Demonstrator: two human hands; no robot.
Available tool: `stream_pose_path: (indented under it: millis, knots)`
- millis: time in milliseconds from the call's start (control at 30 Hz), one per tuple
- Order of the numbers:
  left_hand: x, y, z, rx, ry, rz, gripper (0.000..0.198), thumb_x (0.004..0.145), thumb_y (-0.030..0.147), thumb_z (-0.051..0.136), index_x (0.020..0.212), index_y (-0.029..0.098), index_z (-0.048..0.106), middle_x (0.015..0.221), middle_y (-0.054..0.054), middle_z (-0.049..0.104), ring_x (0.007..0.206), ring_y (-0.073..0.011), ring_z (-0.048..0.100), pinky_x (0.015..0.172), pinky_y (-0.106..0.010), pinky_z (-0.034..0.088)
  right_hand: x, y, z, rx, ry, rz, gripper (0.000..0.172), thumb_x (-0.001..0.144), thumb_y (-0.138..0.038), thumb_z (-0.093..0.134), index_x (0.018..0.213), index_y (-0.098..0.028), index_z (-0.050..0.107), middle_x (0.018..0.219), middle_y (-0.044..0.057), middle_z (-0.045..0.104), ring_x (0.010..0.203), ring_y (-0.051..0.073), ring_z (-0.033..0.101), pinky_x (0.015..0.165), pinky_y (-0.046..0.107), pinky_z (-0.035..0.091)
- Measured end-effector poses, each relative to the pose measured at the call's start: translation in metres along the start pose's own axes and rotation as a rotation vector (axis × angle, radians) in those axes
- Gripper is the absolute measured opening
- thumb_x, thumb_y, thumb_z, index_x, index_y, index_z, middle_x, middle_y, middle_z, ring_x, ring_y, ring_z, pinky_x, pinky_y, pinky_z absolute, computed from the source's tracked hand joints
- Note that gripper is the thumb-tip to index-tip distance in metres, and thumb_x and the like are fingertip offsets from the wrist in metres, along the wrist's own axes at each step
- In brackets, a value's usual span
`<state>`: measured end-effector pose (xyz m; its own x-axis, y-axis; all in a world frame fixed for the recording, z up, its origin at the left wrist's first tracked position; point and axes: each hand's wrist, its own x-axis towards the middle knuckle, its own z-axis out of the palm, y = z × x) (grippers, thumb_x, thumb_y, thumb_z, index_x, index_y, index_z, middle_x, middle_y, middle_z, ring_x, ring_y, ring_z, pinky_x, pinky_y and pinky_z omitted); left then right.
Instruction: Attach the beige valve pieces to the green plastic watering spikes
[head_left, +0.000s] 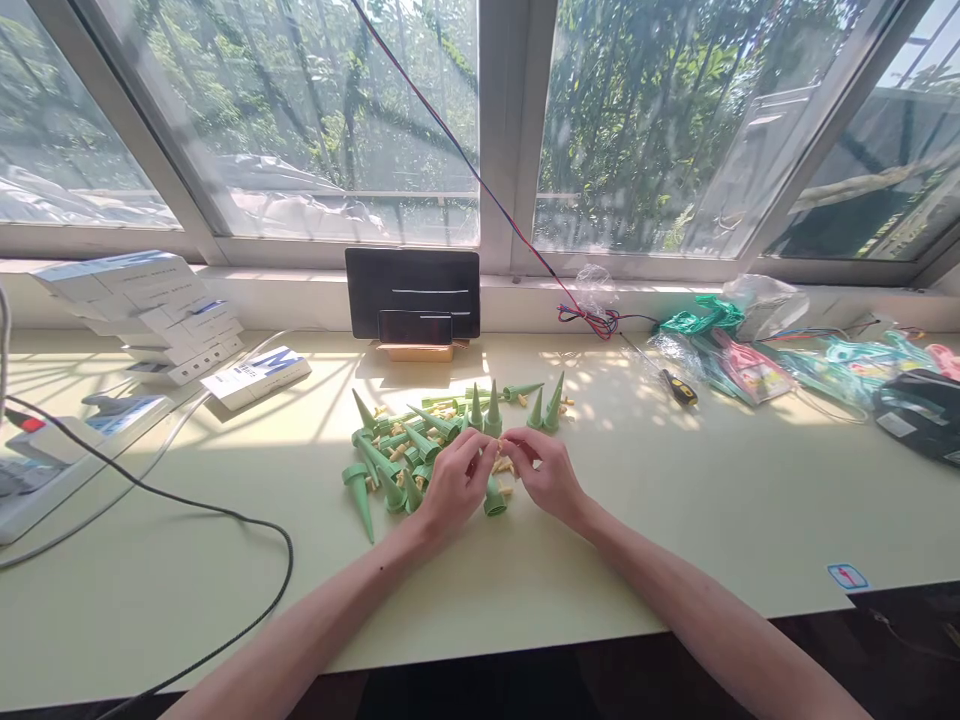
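Note:
My left hand [459, 482] and my right hand [549, 474] meet over the table, fingertips pinched close together. Between them is a small tan piece [500, 446], partly hidden by the fingers; its exact kind is too small to make out. Green plastic cone-shaped spikes [381, 456] lie in a heap around and left of my left hand, with small tan pegs [400, 451] scattered among them. Just beyond my hands, several green spikes [555, 402] stand point up. A green spike [495, 499] lies below my fingertips, its ribbed collar toward me.
A tablet [412, 280] and a phone [415, 328] lean on a stand at the back. White boxes [161, 310] are stacked at left, near a power strip [45, 490] and a black cable [247, 518]. A screwdriver [679, 387] and bagged items [750, 365] lie at right.

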<state>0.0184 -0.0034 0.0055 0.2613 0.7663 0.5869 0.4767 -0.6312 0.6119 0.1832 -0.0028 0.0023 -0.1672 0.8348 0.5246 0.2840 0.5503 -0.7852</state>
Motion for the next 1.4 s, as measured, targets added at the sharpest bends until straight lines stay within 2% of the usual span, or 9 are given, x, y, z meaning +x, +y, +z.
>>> stream_pose_path:
  millis: [133, 400, 567, 733, 900, 1100, 1233, 1400]
  knots:
    - [0.000, -0.002, 0.000, 0.015, 0.018, 0.004, 0.019, 0.099, 0.028, 0.047, 0.086, 0.018, 0.056, 0.076, 0.001, 0.054, 0.059, -0.0099, 0.044, 0.056, -0.023, 0.039, 0.000, -0.001, 0.000, 0.005, -0.021, -0.009, 0.024, 0.097, -0.037, 0.052, 0.091, -0.018, 0.066, 0.077, 0.003, 0.068, 0.059, 0.012, 0.058, 0.056, 0.024, 0.048]
    - [0.001, -0.002, 0.000, 0.015, 0.044, 0.022, 0.024, 0.099, 0.025, 0.046, 0.078, 0.018, 0.054, 0.071, 0.000, 0.050, 0.059, -0.0105, 0.042, 0.054, -0.024, 0.037, -0.001, -0.001, 0.001, -0.044, 0.018, -0.042, 0.020, 0.095, -0.034, 0.054, 0.092, -0.019, 0.065, 0.082, 0.005, 0.068, 0.061, 0.013, 0.059, 0.054, 0.024, 0.049]
    - [0.003, 0.000, -0.001, 0.017, 0.121, 0.003, 0.025, 0.097, 0.026, 0.048, 0.074, 0.019, 0.054, 0.067, 0.001, 0.049, 0.057, -0.0107, 0.042, 0.054, -0.024, 0.036, -0.001, -0.001, 0.001, -0.063, 0.088, -0.010, 0.018, 0.095, -0.034, 0.055, 0.090, -0.018, 0.064, 0.080, 0.004, 0.068, 0.061, 0.012, 0.059, 0.055, 0.024, 0.051]
    - [0.004, -0.002, -0.002, 0.044, 0.166, -0.013, 0.039, 0.098, 0.030, 0.048, 0.061, 0.019, 0.045, 0.056, 0.002, 0.043, 0.052, -0.0108, 0.038, 0.052, -0.026, 0.032, 0.001, 0.003, -0.001, -0.039, 0.150, 0.060, 0.021, 0.095, -0.036, 0.053, 0.092, -0.018, 0.063, 0.078, 0.004, 0.068, 0.057, 0.013, 0.059, 0.054, 0.025, 0.052]
    - [0.001, -0.005, 0.000, 0.051, 0.087, -0.065, 0.046, 0.099, 0.038, 0.042, 0.059, 0.018, 0.049, 0.049, 0.003, 0.040, 0.047, -0.0098, 0.034, 0.049, -0.025, 0.029, 0.002, 0.007, -0.003, -0.031, 0.167, 0.075, 0.023, 0.095, -0.038, 0.053, 0.092, -0.018, 0.063, 0.079, 0.004, 0.068, 0.054, 0.012, 0.058, 0.052, 0.025, 0.051]
    - [-0.004, -0.001, 0.000, 0.078, -0.016, -0.126, 0.026, 0.098, 0.036, 0.043, 0.087, 0.019, 0.059, 0.050, 0.007, 0.037, 0.044, -0.0092, 0.033, 0.049, -0.022, 0.029, -0.012, 0.013, -0.010, -0.082, 0.177, 0.080, 0.025, 0.095, -0.040, 0.053, 0.091, -0.018, 0.064, 0.079, 0.005, 0.068, 0.054, 0.012, 0.058, 0.051, 0.026, 0.050]
    - [-0.005, 0.005, 0.000, 0.168, -0.094, -0.134, 0.030, 0.096, 0.039, 0.048, 0.078, 0.019, 0.061, 0.047, 0.008, 0.035, 0.042, -0.0091, 0.034, 0.050, -0.023, 0.029, -0.019, 0.016, -0.017, -0.091, 0.188, 0.105, 0.024, 0.094, -0.040, 0.055, 0.091, -0.017, 0.064, 0.077, 0.005, 0.068, 0.057, 0.014, 0.060, 0.052, 0.026, 0.050]
    - [-0.003, 0.012, 0.001, 0.258, -0.174, -0.158, 0.032, 0.088, 0.046, 0.058, 0.072, 0.020, 0.064, 0.043, 0.007, 0.036, 0.040, -0.0099, 0.037, 0.050, -0.023, 0.030, -0.014, 0.015, -0.019, -0.035, 0.225, 0.163, 0.026, 0.094, -0.043, 0.056, 0.091, -0.018, 0.063, 0.077, 0.005, 0.067, 0.055, 0.014, 0.059, 0.047, 0.025, 0.049]
